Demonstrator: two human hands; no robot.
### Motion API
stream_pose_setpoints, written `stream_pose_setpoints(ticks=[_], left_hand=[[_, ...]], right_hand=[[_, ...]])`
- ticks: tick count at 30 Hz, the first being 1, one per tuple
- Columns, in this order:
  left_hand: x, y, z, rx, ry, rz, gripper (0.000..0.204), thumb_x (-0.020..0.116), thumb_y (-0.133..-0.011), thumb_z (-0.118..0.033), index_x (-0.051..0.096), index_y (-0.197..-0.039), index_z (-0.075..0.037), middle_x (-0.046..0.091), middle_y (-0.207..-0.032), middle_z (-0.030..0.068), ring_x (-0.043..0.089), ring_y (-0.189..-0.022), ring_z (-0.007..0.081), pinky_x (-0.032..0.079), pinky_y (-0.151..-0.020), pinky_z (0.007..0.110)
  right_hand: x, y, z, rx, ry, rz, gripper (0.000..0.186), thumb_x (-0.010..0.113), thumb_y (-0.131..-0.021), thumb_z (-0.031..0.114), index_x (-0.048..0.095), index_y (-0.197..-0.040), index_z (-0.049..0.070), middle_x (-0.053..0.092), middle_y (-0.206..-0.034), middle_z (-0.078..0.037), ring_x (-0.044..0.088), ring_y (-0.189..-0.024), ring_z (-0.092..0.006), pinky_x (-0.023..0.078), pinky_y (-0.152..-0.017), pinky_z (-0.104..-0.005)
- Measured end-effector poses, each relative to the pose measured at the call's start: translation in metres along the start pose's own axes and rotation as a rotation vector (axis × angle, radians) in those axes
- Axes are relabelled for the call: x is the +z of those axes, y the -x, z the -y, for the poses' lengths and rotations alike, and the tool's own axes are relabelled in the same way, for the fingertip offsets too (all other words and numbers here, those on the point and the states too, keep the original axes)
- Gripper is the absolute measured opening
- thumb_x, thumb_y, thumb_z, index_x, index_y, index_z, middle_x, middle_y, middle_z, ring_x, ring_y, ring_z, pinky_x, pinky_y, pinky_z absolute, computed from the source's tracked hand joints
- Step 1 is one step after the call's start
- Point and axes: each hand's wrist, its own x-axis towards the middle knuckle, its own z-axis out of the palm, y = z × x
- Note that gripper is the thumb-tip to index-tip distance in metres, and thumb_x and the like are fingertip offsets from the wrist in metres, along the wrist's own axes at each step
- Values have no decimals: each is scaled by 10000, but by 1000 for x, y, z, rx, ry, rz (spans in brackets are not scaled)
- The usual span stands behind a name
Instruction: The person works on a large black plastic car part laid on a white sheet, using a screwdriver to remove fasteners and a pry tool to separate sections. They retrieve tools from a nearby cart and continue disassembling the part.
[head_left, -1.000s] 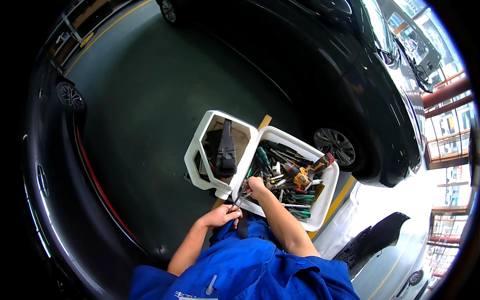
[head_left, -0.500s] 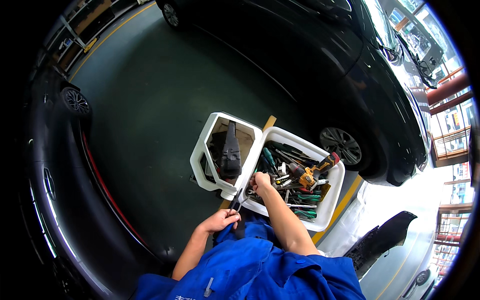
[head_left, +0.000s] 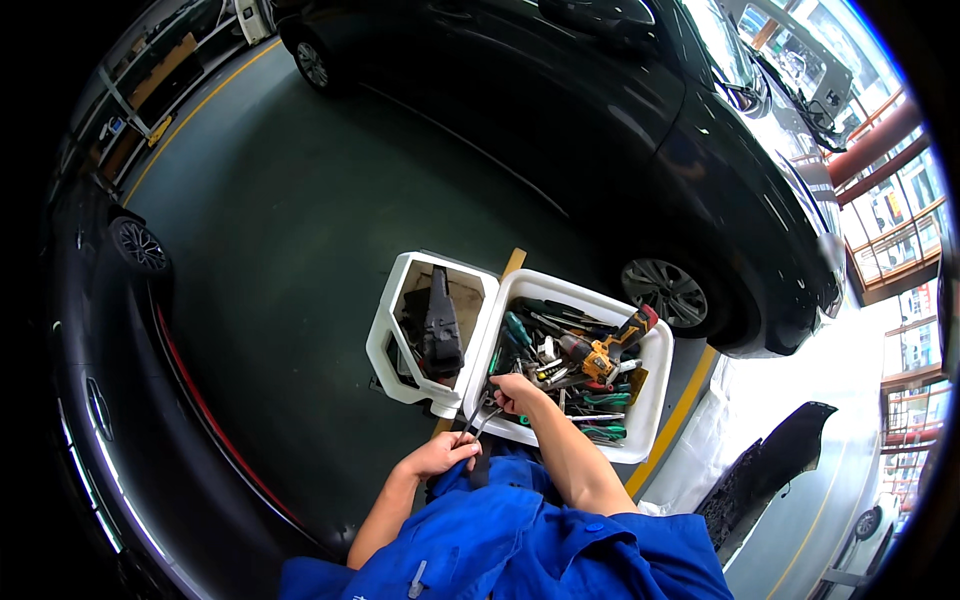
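The thin dark tool (head_left: 478, 420) between the hands is too small to identify. In the white bin (head_left: 650, 420) beside it, tangled tools hide one another.

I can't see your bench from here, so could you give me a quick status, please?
Left hand holds pliers at tray edge. Right hand in tool tray. Tools crowded around fingers.

White bins (head_left: 655, 400): smooth, glossy plastic. Tools (head_left: 575, 370): bare metal with plastic grips. Floor (head_left: 300, 240): matt, painted concrete. Car (head_left: 600, 120): glossy black paint. Sleeve (head_left: 520, 550): blue cloth.
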Motion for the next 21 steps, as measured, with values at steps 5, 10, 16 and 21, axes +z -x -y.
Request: stream_pose_setpoints(ticks=[5, 10, 16, 21], left_hand=[[2, 2, 5, -69, 19, 28, 225, 575, -1022, -230, 644, -1017, -16, 664, -804, 35, 602, -780, 102, 464, -788, 257], [5, 2, -2, -84, 9, 51, 207, 568, -1021, -211, 636, -992, -18, 656, -806, 37, 611, -776, 105, 474, -784, 263], [5, -12, 1, -124, -50, 134, 205, 566, -1022, -197, 636, -983, -8, 662, -797, 41, 608, -775, 115, 475, -760, 267], [2, -18, 35, -96, -97, 201, 221, 622, -1007, -216, 655, -1012, 2, 673, -785, 54, 606, -708, 130, 493, -704, 282]], right_hand=[[16, 0, 2, -40, 163, -91, 198, 596, -966, 166, 629, -967, -29, 646, -714, -138, 632, -501, -228, 405, -347, -320], [34, -6, 2, -119, 188, -155, 172, 556, -922, 49, 636, -827, -70, 694, -792, -174, 712, -621, -254, 524, -407, -324], [8, -9, 0, -79, 126, 30, 167, 610, -942, 213, 638, -965, 50, 596, -642, -79, 510, -447, -146, 335, -345, -278], [26, -88, -23, -283, 527, -70, 242, 602, -923, 223, 658, -887, -10, 668, -721, -154, 658, -577, -264, 526, -463, -426]])
